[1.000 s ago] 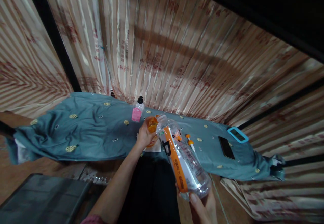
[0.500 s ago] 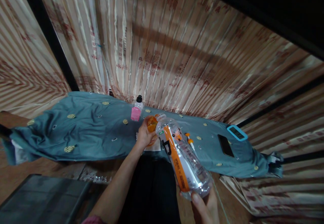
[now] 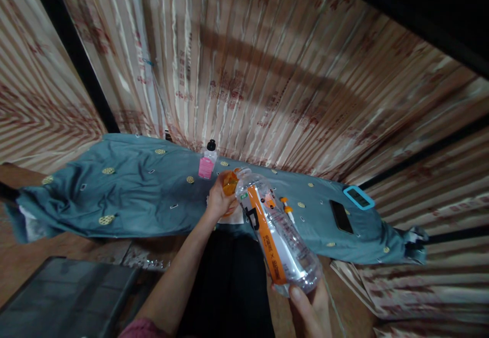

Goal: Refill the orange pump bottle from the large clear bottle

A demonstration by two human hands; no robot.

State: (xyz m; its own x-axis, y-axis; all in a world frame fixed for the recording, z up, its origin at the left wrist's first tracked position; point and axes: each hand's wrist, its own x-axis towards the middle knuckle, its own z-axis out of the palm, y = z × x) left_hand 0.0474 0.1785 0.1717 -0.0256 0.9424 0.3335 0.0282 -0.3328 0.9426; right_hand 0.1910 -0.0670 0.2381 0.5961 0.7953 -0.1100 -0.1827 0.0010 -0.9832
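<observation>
My left hand [image 3: 219,201] is closed around a small translucent orange bottle [image 3: 229,183], above the cloth-covered surface. My right hand [image 3: 311,302] grips the base of a large clear plastic bottle [image 3: 280,241] with an orange and silver label. That bottle is tilted, base toward me, and its neck lies against the mouth of the orange bottle. Whether liquid passes between them I cannot tell. Right of the clear bottle lies an orange and white pump top [image 3: 287,208]. A white paper [image 3: 233,217] with orange print is partly hidden below my left hand.
A pink-labelled bottle with a black cap [image 3: 207,162] stands at the back of the green-blue cloth [image 3: 133,190]. A dark phone [image 3: 341,217] and a blue-framed device [image 3: 358,197] lie to the right. A dark stool [image 3: 69,292] is at lower left; a curtain [image 3: 229,83] hangs behind.
The view has shifted slightly. Both hands keep the two bottles in nearly the same position, mouth to mouth.
</observation>
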